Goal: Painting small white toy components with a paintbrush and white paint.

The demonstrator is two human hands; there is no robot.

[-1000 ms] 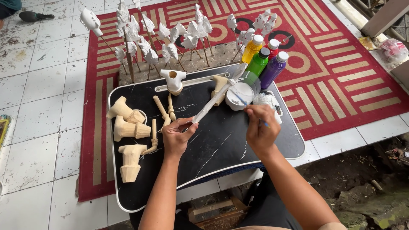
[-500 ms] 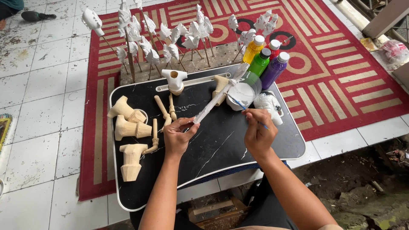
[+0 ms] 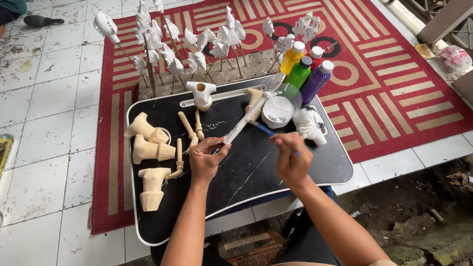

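Left hand: the left hand [image 3: 207,160] pinches the lower end of a long white-painted stick [image 3: 249,116], which slants up toward the paint cup [image 3: 281,109].
Right hand: the right hand [image 3: 291,158] grips a blue-handled brush [image 3: 264,129], its tip touching the stick.
Stick's place: held just above the black lap tray [image 3: 246,167], near the middle.
Nearby: bare wooden pieces [image 3: 148,143] lie at the tray's left; coloured paint bottles [image 3: 308,69] stand behind the cup.
Beyond: white figures on skewers [image 3: 197,44] stand on the red rug [image 3: 394,93].

brush [image 3: 264,129] handle hidden in right hand [image 3: 293,160], bristles blurred
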